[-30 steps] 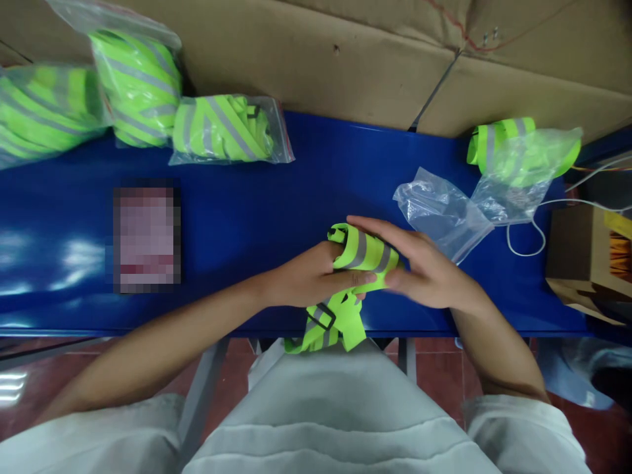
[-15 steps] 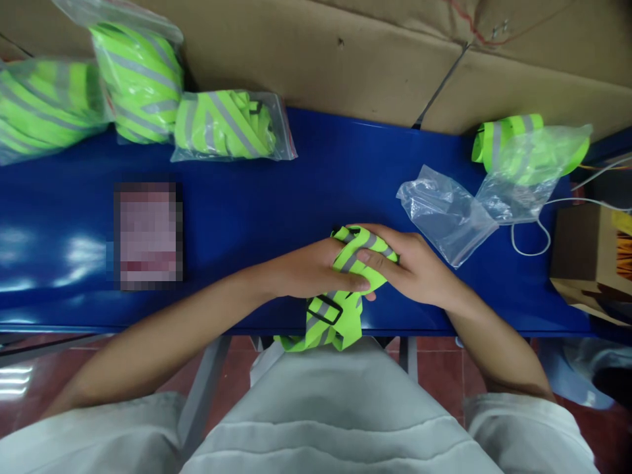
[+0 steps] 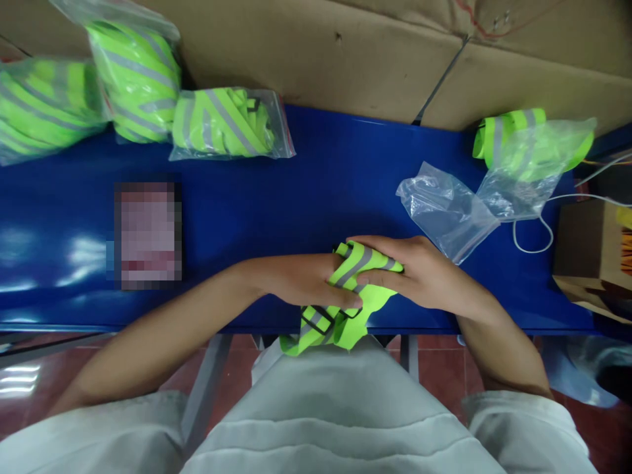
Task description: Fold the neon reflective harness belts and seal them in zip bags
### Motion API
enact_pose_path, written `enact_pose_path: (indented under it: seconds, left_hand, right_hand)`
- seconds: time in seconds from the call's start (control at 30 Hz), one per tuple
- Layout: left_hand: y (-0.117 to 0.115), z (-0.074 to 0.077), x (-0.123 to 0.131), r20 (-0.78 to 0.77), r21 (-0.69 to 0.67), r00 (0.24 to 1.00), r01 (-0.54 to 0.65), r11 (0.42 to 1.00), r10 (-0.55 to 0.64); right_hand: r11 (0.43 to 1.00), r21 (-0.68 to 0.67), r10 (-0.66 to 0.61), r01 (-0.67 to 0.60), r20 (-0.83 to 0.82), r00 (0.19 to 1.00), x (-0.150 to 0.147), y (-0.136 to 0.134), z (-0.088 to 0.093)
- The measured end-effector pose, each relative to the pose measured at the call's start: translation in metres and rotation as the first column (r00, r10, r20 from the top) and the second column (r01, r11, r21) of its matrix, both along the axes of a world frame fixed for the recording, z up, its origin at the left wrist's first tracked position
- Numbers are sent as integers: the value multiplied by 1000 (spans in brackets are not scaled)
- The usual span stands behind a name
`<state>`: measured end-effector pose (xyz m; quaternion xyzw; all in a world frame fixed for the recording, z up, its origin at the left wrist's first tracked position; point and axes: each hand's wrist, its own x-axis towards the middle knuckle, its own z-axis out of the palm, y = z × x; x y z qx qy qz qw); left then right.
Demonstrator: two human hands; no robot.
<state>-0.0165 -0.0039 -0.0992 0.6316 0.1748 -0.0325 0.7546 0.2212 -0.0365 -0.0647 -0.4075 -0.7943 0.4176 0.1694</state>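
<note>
Both of my hands grip a neon-green reflective strap vest [image 3: 353,270] with grey stripes, bunched into a roll at the near edge of the blue table [image 3: 276,204]. My left hand [image 3: 303,280] is closed round the roll's left side. My right hand [image 3: 419,273] wraps over its right side, fingers across the top. The loose end with a black buckle [image 3: 318,319] hangs over the table edge toward my lap.
Three clear bags packed with green vests [image 3: 227,125] lie at the back left. Empty plastic bags [image 3: 444,210] and another green vest [image 3: 508,131] sit at the right, beside a white cord [image 3: 533,237] and a cardboard box [image 3: 587,257]. Cardboard sheets [image 3: 345,52] stand behind.
My right hand has gone from flat on the roll to wrapped round it. Both hands have pulled the roll slightly nearer, and the hanging end has shortened and shifted.
</note>
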Motion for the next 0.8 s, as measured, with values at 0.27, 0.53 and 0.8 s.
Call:
enact_pose_path:
  seconds: [0.27, 0.53, 0.8]
  left_hand:
    - [-7, 3, 3, -88, -49, 984, -160, 986, 155]
    - [-8, 3, 4, -127, -249, 983, -160, 955, 132]
    - [-11, 5, 9, -70, -336, 987, -158, 928, 143]
  right_hand:
    - [988, 68, -139, 140, -23, 990, 4, -5, 15]
    - [951, -113, -297, 287, -88, 951, 11, -2, 25]
    - [950, -95, -302, 297, -50, 952, 20, 5, 28]
